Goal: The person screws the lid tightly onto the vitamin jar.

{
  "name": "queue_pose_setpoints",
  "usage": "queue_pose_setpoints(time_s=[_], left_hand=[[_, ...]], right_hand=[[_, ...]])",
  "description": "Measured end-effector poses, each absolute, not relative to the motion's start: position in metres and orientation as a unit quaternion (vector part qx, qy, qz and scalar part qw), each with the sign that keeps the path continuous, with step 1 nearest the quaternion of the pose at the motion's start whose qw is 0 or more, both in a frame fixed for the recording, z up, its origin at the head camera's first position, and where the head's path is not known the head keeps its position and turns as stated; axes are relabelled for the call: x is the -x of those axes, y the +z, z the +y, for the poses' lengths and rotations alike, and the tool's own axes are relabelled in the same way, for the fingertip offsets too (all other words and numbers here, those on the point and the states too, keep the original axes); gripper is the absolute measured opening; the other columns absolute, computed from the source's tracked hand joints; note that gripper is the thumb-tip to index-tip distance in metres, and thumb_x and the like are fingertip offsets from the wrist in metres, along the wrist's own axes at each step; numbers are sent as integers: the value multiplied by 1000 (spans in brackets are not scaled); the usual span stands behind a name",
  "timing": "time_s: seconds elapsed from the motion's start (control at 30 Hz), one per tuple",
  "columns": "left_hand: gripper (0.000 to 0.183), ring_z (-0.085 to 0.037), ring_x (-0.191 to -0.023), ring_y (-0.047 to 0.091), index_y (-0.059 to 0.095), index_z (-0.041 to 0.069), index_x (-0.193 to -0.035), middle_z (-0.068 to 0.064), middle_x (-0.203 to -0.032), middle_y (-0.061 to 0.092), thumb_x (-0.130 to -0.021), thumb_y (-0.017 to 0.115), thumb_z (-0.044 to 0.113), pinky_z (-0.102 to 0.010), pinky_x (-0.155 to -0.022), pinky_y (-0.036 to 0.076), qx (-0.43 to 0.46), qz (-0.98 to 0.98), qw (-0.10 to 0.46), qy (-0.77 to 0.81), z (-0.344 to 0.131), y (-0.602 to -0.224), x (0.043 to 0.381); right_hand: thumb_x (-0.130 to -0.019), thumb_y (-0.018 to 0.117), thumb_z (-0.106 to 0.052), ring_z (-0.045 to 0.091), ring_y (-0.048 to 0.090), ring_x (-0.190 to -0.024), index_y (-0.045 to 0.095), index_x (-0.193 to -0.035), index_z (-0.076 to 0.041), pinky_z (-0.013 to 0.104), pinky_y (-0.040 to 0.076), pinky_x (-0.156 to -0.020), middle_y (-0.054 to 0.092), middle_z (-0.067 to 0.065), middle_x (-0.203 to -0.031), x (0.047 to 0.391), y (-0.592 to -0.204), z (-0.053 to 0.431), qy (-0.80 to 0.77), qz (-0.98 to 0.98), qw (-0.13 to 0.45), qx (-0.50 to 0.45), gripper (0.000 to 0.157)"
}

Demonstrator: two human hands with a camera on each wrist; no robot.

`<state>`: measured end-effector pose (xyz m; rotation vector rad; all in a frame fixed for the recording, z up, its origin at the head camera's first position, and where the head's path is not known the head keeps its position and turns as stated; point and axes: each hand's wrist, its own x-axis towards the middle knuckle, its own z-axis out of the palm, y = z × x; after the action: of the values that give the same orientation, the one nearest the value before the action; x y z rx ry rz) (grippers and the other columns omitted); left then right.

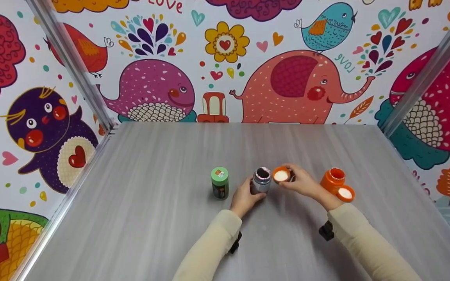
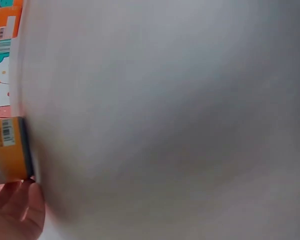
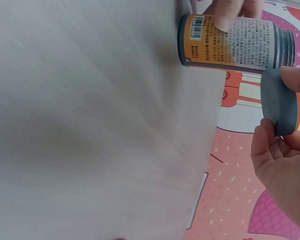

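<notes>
My left hand (image 1: 245, 198) grips a grey jar (image 1: 261, 185) that stands uncapped on the table, its dark mouth facing up. In the right wrist view the jar (image 3: 230, 42) shows an orange and grey printed label with a barcode and a threaded neck. My right hand (image 1: 304, 182) holds a round lid (image 1: 281, 175) by its edge, just right of the jar's mouth. The lid is grey outside with an orange rim, and its white inside is turned toward the head camera. At the left wrist view's edge, the fingers (image 2: 35, 207) lie along the jar's base.
Left of the grey jar, a dark jar with a green lid (image 1: 220, 183) stands upright. An open orange jar (image 1: 331, 180) is to the right, beyond my right wrist, with an orange lid (image 1: 345, 193) beside it, white inside up. A patterned wall (image 1: 217, 78) rises behind the table (image 1: 162, 164).
</notes>
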<state>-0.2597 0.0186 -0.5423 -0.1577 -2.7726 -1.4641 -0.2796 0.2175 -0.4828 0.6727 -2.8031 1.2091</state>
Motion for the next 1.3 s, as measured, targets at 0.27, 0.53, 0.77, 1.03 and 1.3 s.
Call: queue_pose_setpoints(time_s=[0.27, 0.53, 0.77, 1.03, 1.3], left_hand=[[59, -24, -110, 55, 49, 5, -123, -12, -119, 59, -74, 77, 21, -38, -94, 43, 55, -885, -9, -463, 17, -542, 261], [57, -23, -104, 58, 52, 7, -120, -11, -114, 61, -72, 78, 23, -37, -89, 45, 56, -885, -4, -462, 14, -541, 263], [57, -21, -104, 58, 51, 9, -121, -9, -115, 61, -73, 77, 23, -37, -90, 45, 53, -877, -17, -477, 14, -542, 264], [57, -19, -101, 59, 51, 10, -122, -8, -114, 62, -73, 77, 25, -36, -88, 46, 52, -881, -18, -470, 14, -542, 264], [56, -21, -104, 58, 51, 10, -122, -11, -116, 61, -74, 76, 25, -37, -89, 46, 59, -881, -13, -470, 14, -541, 262]], right_hand=[[-77, 71, -12, 25, 52, -89, 49, -122, 9, 35, 47, -74, 53, 21, -112, 278, -472, 215, 334, -907, -2, -255, 54], [-75, 72, -11, 27, 50, -96, 50, -123, 6, 43, 47, -84, 52, 17, -111, 278, -458, 210, 261, -918, 5, -298, 56], [-74, 72, -10, 26, 52, -95, 50, -124, 5, 41, 48, -83, 52, 17, -112, 278, -449, 204, 216, -925, 18, -311, 56], [-77, 70, -15, 25, 54, -92, 49, -123, 3, 40, 50, -81, 49, 15, -109, 280, -446, 195, 250, -922, -12, -296, 54], [-81, 68, -11, 25, 53, -94, 47, -116, 2, 39, 51, -77, 48, 16, -108, 285, -448, 182, 299, -897, -6, -324, 43]])
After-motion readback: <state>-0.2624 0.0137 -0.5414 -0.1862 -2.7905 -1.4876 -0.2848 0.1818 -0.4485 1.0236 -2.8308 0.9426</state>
